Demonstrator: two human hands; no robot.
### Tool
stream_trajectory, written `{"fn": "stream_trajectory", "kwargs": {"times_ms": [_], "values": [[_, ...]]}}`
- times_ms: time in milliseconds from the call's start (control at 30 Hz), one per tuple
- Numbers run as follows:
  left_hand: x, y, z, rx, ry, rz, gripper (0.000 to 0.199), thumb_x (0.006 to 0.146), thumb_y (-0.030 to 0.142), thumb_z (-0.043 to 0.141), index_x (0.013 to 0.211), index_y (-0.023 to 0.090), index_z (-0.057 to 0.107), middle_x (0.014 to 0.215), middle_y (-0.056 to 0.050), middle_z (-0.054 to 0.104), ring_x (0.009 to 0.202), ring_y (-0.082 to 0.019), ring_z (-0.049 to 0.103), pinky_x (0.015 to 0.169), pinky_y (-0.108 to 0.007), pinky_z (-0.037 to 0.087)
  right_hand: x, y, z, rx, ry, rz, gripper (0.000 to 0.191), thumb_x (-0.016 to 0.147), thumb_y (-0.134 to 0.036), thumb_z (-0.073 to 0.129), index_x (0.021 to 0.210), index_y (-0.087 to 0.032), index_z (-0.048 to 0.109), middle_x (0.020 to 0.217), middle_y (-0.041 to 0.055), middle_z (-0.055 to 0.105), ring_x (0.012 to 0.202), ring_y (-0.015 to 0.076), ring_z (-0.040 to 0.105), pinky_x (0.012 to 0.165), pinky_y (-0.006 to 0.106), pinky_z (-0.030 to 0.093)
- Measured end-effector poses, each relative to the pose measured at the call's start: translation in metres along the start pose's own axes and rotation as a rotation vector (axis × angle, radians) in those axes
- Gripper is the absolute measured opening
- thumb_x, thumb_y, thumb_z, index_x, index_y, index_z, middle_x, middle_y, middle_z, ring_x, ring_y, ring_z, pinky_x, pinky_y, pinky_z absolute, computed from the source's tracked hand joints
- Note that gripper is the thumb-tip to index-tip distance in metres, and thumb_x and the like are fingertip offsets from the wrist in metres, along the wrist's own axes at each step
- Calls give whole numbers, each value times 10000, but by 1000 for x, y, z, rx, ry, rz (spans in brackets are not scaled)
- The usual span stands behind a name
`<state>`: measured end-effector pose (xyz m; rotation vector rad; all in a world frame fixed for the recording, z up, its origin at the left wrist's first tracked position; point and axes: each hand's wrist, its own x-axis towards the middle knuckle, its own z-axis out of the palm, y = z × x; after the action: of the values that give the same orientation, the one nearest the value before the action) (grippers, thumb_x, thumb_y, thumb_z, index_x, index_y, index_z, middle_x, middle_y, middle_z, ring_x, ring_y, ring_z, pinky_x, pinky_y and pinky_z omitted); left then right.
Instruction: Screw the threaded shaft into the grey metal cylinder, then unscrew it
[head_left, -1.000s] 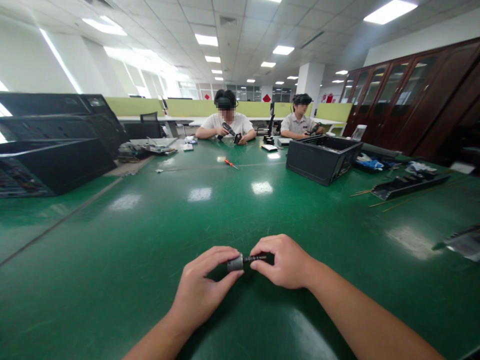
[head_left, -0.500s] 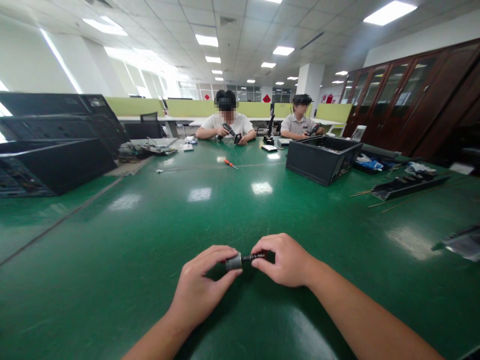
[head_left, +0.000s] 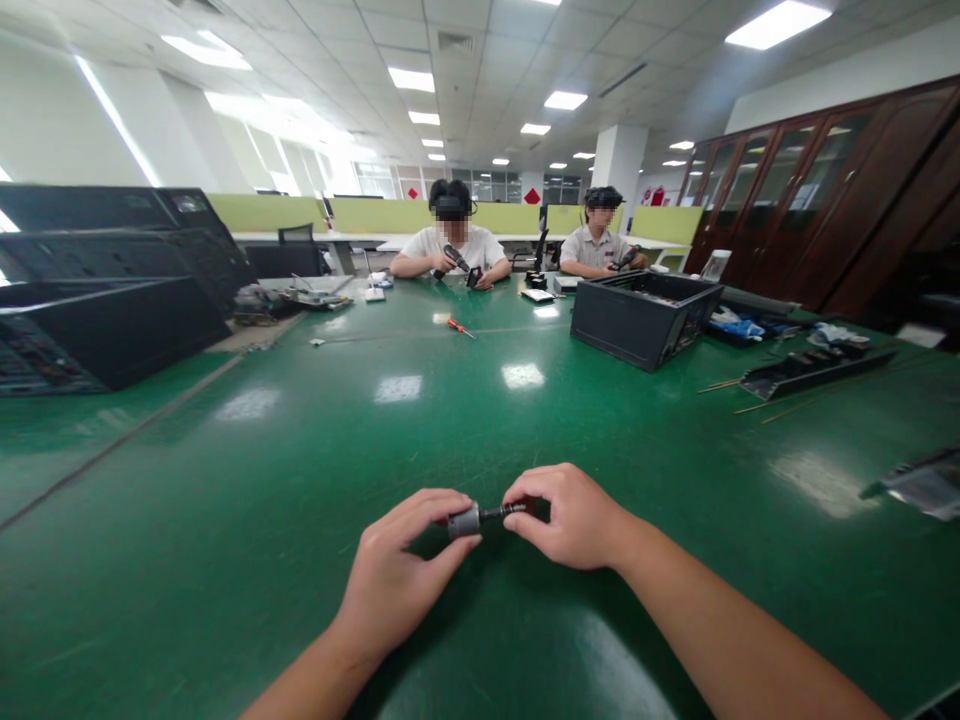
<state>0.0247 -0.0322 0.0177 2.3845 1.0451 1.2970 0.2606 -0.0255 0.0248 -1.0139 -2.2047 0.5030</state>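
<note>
My left hand (head_left: 409,565) pinches a short grey metal cylinder (head_left: 465,522) between thumb and fingertips. From the cylinder's right end sticks out a thin dark ridged shaft (head_left: 491,514), and the two appear joined in one line. The thumb and forefinger of my right hand (head_left: 566,515) close on the far end of that shaft, partly hiding its tip. Both hands are held just above the green tabletop (head_left: 480,430), near its front. Whether the piece is a small motor or some other part cannot be made out.
An orange screwdriver (head_left: 460,328) lies mid-table. A black computer case (head_left: 645,318) stands right of it, with metal parts (head_left: 814,370) farther right. More dark cases (head_left: 112,330) fill the left side. Across the table sit two people, one holding a power drill (head_left: 456,258).
The view has shifted very slightly. The cylinder has moved a touch left, and a bit more of the shaft seems to show. Both hands keep their grip.
</note>
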Motion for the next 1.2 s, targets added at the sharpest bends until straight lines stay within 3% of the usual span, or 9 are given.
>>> {"fn": "stream_trajectory", "kwargs": {"times_ms": [1200], "values": [[-2,-7,-1,22,21,-49,198,825,255,746,1016,263,696,1010,-5,730,942,-167,693,867,-287,568,1,6,-6,-5,7,57,107,854,-250,665,918,-191,726,834,22,730,761,161,660,754,272,466]]}}
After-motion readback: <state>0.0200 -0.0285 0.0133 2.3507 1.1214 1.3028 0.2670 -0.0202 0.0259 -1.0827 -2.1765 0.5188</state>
